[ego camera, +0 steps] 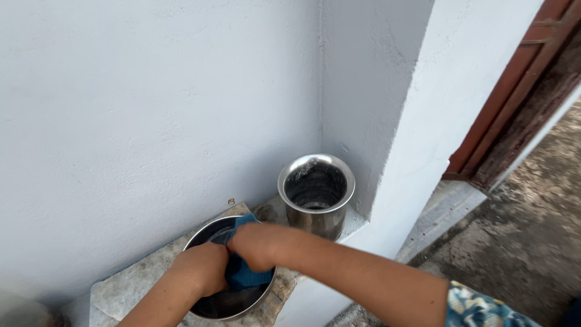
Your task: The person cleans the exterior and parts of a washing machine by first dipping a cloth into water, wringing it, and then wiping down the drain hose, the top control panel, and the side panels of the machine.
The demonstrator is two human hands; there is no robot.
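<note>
White wall behind, stone slab jutting from the corner. At the slab's far right corner, a steel pot, upright, mouth open. Nearer, by the front edge, a steel bowl. Down inside it, left hand and right hand, both clenched tight on a blue cloth, bunched between them, touching the bowl's inside.

No packages, labels, signs or screens anywhere in view.
</note>
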